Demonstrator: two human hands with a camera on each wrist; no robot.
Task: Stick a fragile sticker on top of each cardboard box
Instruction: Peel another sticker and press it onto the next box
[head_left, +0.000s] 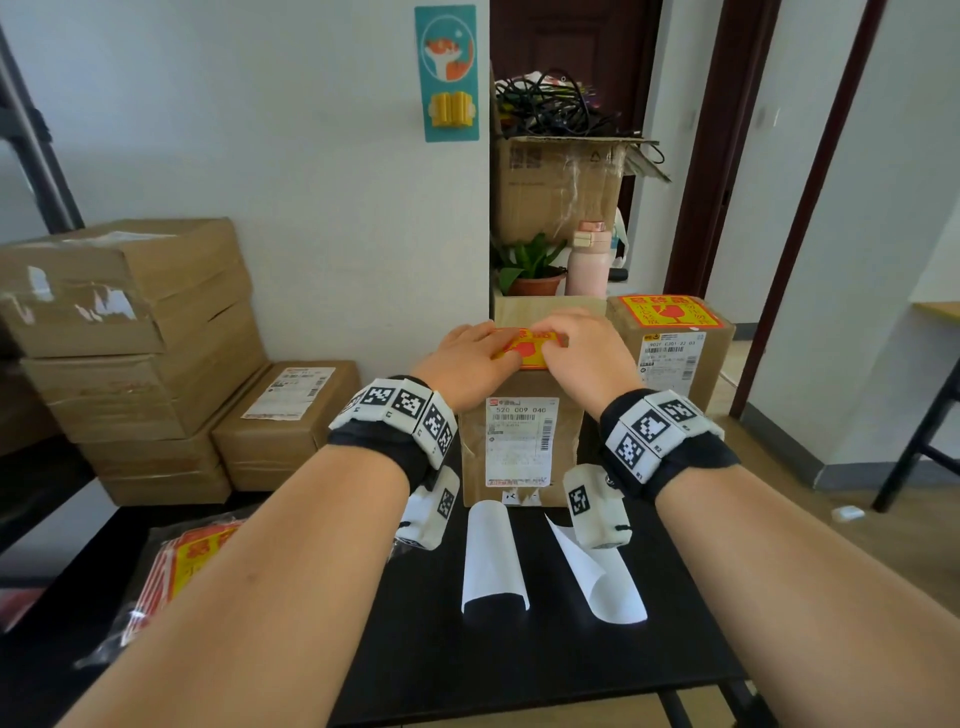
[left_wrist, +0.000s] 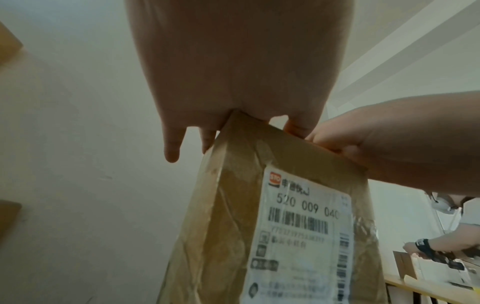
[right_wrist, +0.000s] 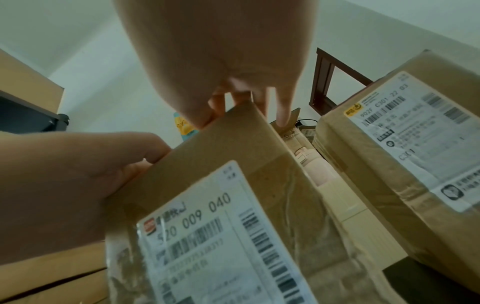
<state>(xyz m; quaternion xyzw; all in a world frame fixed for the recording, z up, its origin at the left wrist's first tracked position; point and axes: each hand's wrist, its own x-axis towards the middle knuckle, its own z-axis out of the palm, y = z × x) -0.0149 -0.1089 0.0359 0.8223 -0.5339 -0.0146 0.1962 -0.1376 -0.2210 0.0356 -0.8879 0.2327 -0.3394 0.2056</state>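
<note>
Hands flat, left hand (head_left: 470, 358) and right hand (head_left: 576, 348) press a thin, pliable fragile sticker (head_left: 530, 349) onto the stiff middle box (head_left: 519, 441); smoothing from its centre should prevent creases.

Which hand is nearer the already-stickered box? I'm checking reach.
Right. The right hand presses the sticker just beside the stickered box; the left hand lies farther away, on the sticker's other end.

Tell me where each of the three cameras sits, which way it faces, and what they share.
Head: on the head, looking forward and down at the brown cardboard box; both forearms, left hand, right hand on the red-yellow fragile sticker.
Left wrist: under the left hand, looking up along the box.
Right wrist: under the right hand, likewise.
Shared: the white shipping label.
</note>
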